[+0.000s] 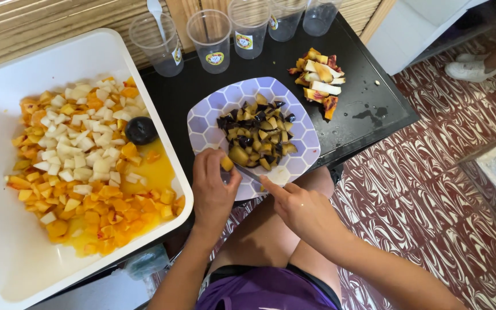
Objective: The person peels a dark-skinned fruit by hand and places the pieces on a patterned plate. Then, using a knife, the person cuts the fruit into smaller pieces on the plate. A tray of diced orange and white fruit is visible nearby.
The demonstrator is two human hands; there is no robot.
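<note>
Over plate (pixel 208 117) rim: left hand (pixel 212 186) pinching fruit piece (pixel 227 163); right hand (pixel 302 209) gripping knife (pixel 251 173) alongside.

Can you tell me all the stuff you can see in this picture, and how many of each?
White tub: one, left, holding orange and pale diced fruit.
Whole dark plum: one, on the diced fruit.
Hexagon-pattern plate: one, lilac and white, centre of the black table.
Chopped plum pieces: a pile, yellow and dark purple, on the plate.
Fruit scraps: one heap, table's right end.
Clear plastic cups: five, back edge.
White spoon: one, in the leftmost cup.
White shoe: another person's, top right.
Left hand: holds a fruit piece.
Right hand: holds a knife.
</note>
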